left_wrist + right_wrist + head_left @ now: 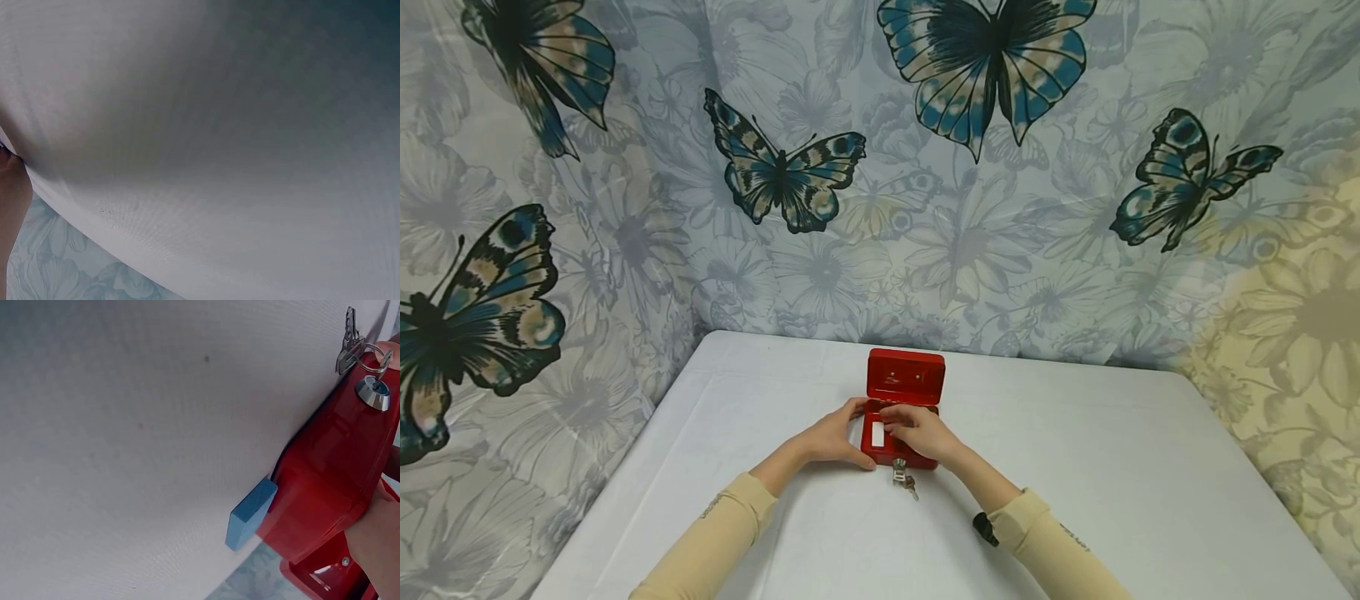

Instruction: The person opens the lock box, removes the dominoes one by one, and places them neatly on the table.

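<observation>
A red cash box (898,454) sits on the white table with its lid (906,377) raised. My left hand (831,435) holds the box's left side, thumb near the front corner and fingers towards the back. My right hand (928,433) reaches over the right edge, its fingertips inside the box close to a small white rectangle (877,433). Whether they pinch anything is hidden. Keys (348,347) on a ring hang from the front lock (373,392). Beside the box in the right wrist view stands a blue block (251,512).
The white table (1075,467) reaches back to a flowered wall covering (970,242) with large butterflies. A dark object (985,529) shows by the right cuff. Mostly table surface (219,206) fills the left wrist view.
</observation>
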`<state>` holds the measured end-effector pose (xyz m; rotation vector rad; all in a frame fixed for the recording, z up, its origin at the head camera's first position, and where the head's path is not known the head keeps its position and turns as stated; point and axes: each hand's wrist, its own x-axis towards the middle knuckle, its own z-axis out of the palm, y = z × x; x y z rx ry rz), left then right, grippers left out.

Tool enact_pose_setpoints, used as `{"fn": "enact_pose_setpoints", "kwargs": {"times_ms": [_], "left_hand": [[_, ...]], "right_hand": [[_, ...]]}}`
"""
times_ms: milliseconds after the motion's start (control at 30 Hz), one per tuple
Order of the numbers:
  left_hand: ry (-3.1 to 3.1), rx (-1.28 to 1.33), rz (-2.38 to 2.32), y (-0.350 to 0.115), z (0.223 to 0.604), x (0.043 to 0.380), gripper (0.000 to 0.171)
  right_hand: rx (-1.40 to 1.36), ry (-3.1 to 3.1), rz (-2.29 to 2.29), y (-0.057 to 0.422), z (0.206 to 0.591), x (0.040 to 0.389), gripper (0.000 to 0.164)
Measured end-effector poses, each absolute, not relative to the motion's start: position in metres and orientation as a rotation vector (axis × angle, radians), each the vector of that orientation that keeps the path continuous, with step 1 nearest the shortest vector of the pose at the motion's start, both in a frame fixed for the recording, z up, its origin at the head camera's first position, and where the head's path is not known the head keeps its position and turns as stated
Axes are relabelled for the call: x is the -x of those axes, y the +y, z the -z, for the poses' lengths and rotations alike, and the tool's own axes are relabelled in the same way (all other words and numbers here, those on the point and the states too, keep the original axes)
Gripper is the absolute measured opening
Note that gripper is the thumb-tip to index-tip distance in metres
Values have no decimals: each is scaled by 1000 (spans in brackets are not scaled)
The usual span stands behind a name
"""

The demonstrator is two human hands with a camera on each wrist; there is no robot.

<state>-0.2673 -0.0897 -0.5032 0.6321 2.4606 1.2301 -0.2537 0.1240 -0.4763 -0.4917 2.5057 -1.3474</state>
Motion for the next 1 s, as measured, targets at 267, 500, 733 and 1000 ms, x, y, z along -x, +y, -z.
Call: {"fn": "enact_pose_setpoints", "kwargs": {"times_ms": [267, 500, 733, 1000], "left_hand": [[2456, -636, -1233, -90, 503, 267, 103], [2470, -644, -1214, -90, 501, 266, 105], [2465, -664, -1221, -90, 501, 268, 104], [2465, -685, -1244, -91, 504, 268, 103]], "right_hand": [[536, 2473, 1347, 122, 473, 253, 31], [615, 2487, 1287, 120, 473, 251, 32], [631, 2488, 1243, 117, 473, 252, 34], [691, 2523, 1182, 115, 476, 257, 37]]}}
